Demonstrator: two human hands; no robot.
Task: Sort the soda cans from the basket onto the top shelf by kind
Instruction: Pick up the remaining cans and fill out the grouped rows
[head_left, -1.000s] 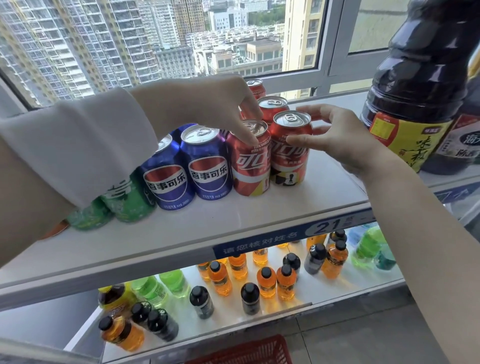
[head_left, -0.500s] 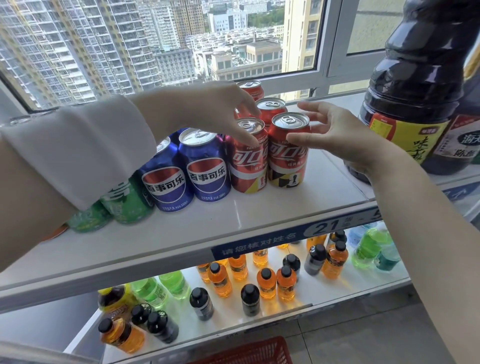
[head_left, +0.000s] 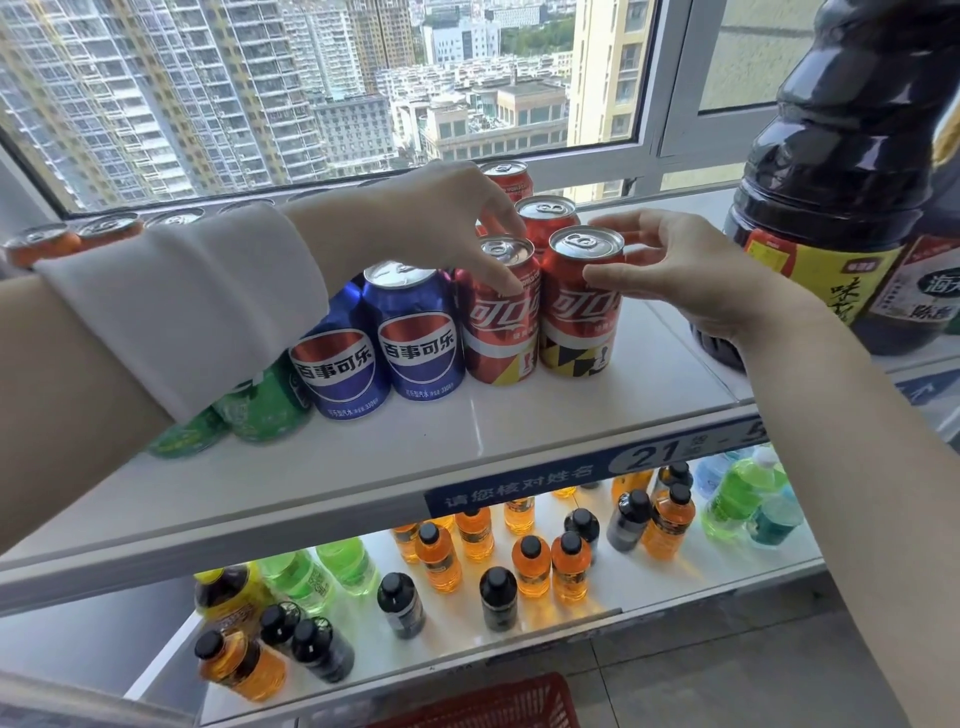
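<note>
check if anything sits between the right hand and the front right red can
Nothing visible does. The right hand is right at the front right red can, thumb at its side, fingers reaching behind its rim. The big dark bottle stands further right, outside that gap.
</note>
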